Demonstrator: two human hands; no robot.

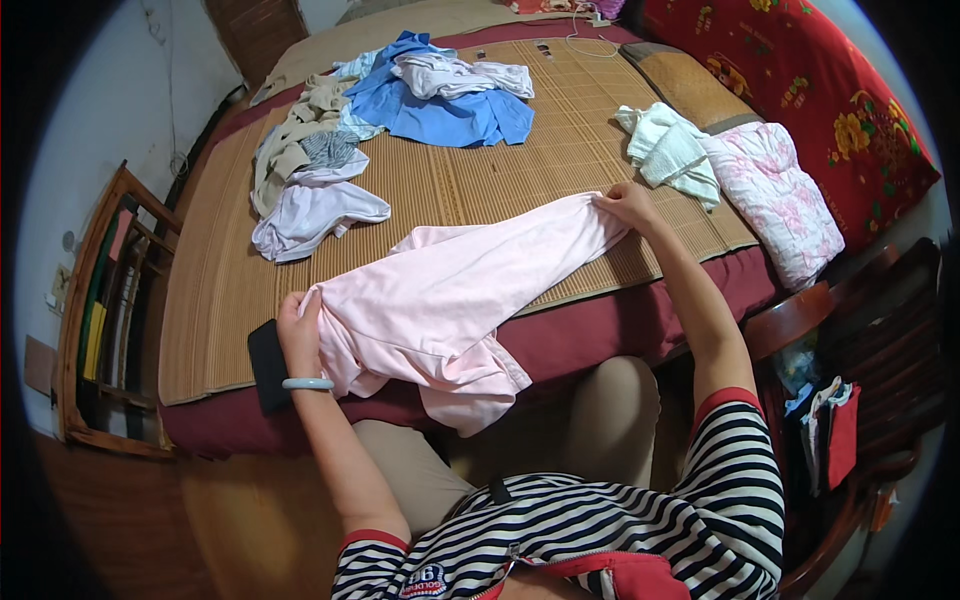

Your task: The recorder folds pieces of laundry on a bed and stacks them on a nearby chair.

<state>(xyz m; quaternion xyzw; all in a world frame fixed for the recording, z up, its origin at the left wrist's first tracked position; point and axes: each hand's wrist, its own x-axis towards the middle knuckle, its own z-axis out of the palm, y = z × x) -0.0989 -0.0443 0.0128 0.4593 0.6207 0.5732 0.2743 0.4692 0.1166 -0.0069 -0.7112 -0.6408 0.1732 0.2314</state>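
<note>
A pale pink long-sleeved garment [440, 290] is stretched between my hands over the near edge of the bed. My left hand [297, 325] pinches it at the left side. Out to the right, my right hand [628, 207] grips the end of what looks like a sleeve. The lower folds hang past the mattress edge toward my knees. A black phone-like flat object [266, 365] lies beside my left wrist, partly hidden by it.
Behind the garment, a bamboo mat [450, 180] bears a blue shirt [450, 115], a white-lilac garment [315, 212] and beige clothing [290, 150]. At right are a pale green cloth [670, 150], a pink-patterned pillow [775, 190] and a wooden chair [850, 400].
</note>
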